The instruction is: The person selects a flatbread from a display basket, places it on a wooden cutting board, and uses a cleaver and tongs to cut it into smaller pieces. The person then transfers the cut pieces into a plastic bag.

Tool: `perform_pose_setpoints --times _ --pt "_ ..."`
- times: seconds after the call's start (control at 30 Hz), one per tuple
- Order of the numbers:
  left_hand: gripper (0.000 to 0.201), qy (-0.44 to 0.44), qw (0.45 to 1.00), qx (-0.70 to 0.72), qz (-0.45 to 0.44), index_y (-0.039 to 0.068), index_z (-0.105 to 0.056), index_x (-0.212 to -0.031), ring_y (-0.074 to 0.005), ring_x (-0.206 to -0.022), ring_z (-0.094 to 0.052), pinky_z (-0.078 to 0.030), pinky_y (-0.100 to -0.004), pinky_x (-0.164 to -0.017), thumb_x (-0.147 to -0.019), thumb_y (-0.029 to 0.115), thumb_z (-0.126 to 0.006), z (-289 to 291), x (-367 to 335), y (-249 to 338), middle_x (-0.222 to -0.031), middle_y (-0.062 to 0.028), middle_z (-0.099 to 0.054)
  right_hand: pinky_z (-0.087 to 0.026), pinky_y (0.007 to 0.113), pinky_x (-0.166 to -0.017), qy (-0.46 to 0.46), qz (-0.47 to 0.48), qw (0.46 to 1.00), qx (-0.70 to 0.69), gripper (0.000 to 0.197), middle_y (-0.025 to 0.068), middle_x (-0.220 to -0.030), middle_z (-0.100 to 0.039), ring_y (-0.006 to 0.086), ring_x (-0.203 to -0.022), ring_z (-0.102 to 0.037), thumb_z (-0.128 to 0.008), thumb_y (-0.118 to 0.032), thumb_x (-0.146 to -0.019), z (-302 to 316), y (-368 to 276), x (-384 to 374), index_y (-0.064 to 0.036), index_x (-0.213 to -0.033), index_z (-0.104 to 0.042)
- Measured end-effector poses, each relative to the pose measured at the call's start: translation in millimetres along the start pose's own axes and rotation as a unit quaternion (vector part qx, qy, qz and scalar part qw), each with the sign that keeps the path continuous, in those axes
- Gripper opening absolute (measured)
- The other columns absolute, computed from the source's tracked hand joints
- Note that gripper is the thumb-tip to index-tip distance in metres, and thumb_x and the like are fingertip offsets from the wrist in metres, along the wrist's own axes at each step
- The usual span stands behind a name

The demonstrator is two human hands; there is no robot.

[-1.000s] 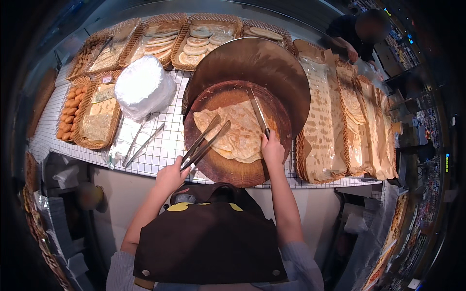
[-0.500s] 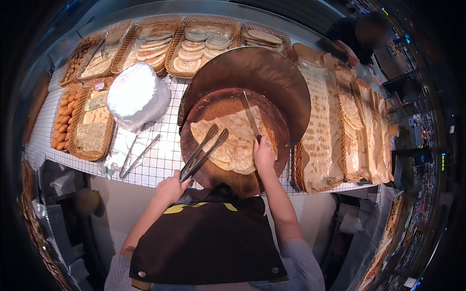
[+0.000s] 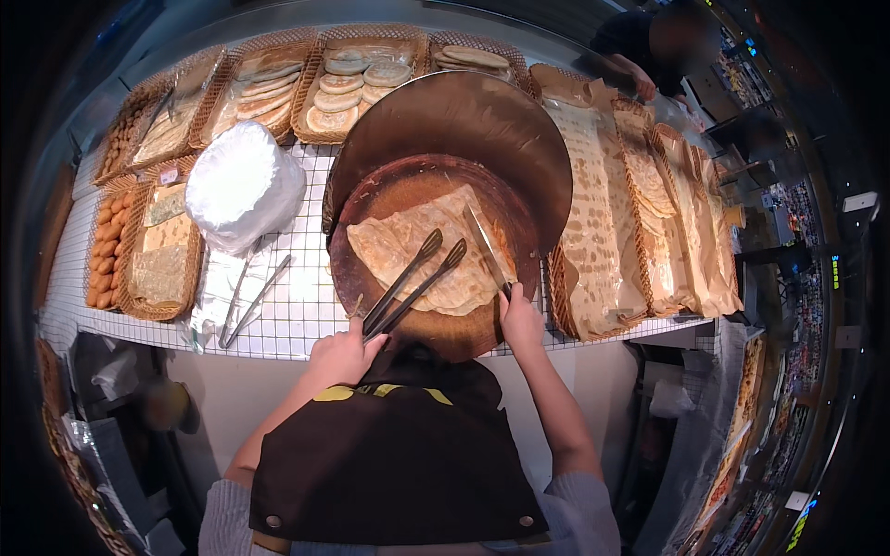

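The left hand (image 3: 345, 354) grasps tongs (image 3: 408, 283) and the right hand (image 3: 519, 320) a knife (image 3: 486, 252), both over a flatbread (image 3: 422, 255) that looks thin, floppy, tearable, best pinched at its edge just beyond the tong tips.

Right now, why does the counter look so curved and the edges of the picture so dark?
Head view: the fisheye lens bends the white gridded counter near the rim and leaves black corners. Light falls brightest on the crumpled white plastic bag; the round brown metal lid shows soft sheen. The left hand with dark metal tongs looks sharp.
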State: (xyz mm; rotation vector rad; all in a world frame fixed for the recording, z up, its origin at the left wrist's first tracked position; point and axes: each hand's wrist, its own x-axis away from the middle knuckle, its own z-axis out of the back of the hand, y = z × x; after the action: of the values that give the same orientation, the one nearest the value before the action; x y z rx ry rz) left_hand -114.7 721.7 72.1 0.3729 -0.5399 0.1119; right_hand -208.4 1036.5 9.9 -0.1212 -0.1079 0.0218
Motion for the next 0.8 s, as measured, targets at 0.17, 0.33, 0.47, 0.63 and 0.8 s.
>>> perform_pose_setpoints --times 0.17,0.33,0.47,0.63,0.8 --pt "0.058 -0.050 0.997 -0.049 0.010 0.000 -0.051 -0.110 -0.0375 -0.084 -0.068 -0.052 -0.0459 -0.075 -0.098 0.054 -0.034 -11.6 -8.5 -3.8 -0.085 -0.0218 -0.069 -0.049 0.049 -0.056 0.260 0.119 0.946 -0.154 0.028 0.0183 -0.076 -0.064 0.0418 -0.066 -0.063 -0.056 -0.028 -0.094 47.6 -20.7 13.1 -0.0065 -0.110 -0.048" --pt "0.057 -0.038 0.999 -0.036 -0.002 -0.001 -0.052 -0.107 -0.0383 -0.085 -0.067 -0.051 -0.0461 -0.077 -0.099 0.052 -0.033 -7.9 -7.0 -0.4 -0.086 -0.0225 -0.068 -0.050 0.050 -0.051 0.043 0.021 0.999 0.018 0.028 0.0187 -0.067 -0.063 0.0405 -0.059 -0.063 -0.052 -0.034 -0.096 -22.7 11.2 42.0 -0.0075 -0.100 -0.044" --pt "0.059 -0.031 0.999 -0.024 0.008 -0.001 -0.053 -0.110 -0.0385 -0.086 -0.067 -0.051 -0.0463 -0.078 -0.098 0.054 -0.034 -10.3 -11.6 0.7 -0.089 -0.0223 -0.068 -0.050 0.050 -0.050 0.055 0.006 0.998 0.033 0.029 0.0197 -0.065 -0.063 0.0405 -0.058 -0.063 -0.049 -0.036 -0.097 -12.5 14.4 8.7 -0.0076 -0.099 -0.043" --pt "0.062 -0.042 0.999 -0.014 0.023 -0.001 -0.051 -0.115 -0.0386 -0.090 -0.066 -0.050 -0.0467 -0.081 -0.097 0.056 -0.033 -18.0 -0.8 -3.1 -0.092 -0.0231 -0.068 -0.051 0.053 -0.057 0.026 -0.052 0.998 0.013 0.031 0.0210 -0.071 -0.064 0.0429 -0.066 -0.064 -0.047 -0.038 -0.097 -16.6 7.2 14.3 -0.0076 -0.103 -0.041" --pt "0.063 -0.054 0.998 -0.017 0.022 -0.002 -0.050 -0.117 -0.0388 -0.093 -0.066 -0.050 -0.0467 -0.083 -0.098 0.055 -0.031 -14.6 -3.1 -7.6 -0.093 -0.0242 -0.068 -0.050 0.054 -0.058 0.049 -0.066 0.997 -0.010 0.031 0.0212 -0.073 -0.065 0.0430 -0.068 -0.064 -0.048 -0.036 -0.097 2.8 -7.3 10.4 -0.0063 -0.103 -0.042"
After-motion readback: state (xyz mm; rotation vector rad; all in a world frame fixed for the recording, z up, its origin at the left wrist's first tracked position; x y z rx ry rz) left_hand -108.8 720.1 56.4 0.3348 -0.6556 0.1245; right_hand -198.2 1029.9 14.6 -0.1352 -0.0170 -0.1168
